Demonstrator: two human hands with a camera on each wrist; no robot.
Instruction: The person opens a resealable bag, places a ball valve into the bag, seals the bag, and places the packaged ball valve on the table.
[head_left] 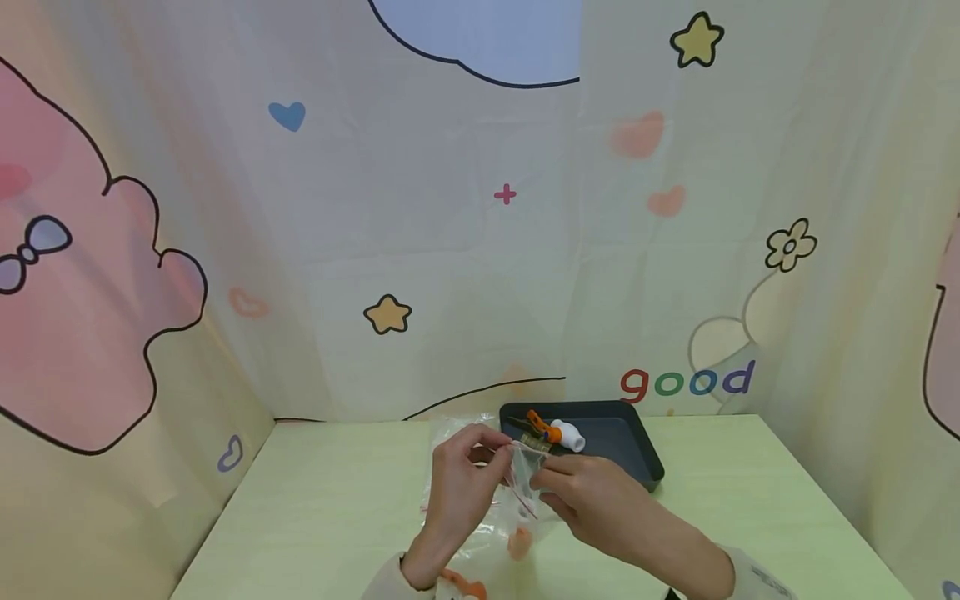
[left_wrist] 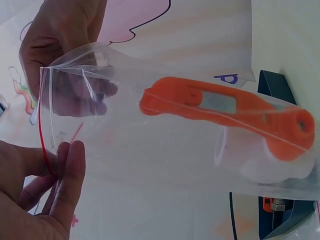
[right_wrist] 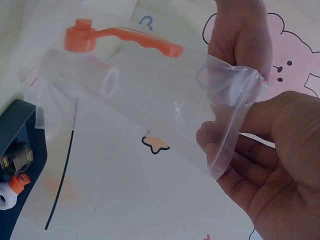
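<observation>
A clear zip bag (head_left: 527, 479) with a red line along its mouth hangs upright between my two hands. Inside, low in the bag, lies a ball valve with a long orange handle (left_wrist: 200, 100) and a white body (left_wrist: 250, 155). My left hand (head_left: 461, 479) pinches one side of the bag's mouth between thumb and fingers. On the other side, my right hand (head_left: 600, 500) grips the rim, its fingertips overlapping the clear plastic in the right wrist view. Between the hands the mouth of the bag is spread apart.
Behind the hands a dark tray (head_left: 618, 462) holds a white valve (head_left: 572, 436) with an orange handle and a brass fitting (right_wrist: 18, 159). More clear plastic bags (head_left: 450, 429) lie left of the tray. Something orange and white (head_left: 465, 586) shows by my left sleeve. A printed curtain (head_left: 450, 208) hangs behind the table.
</observation>
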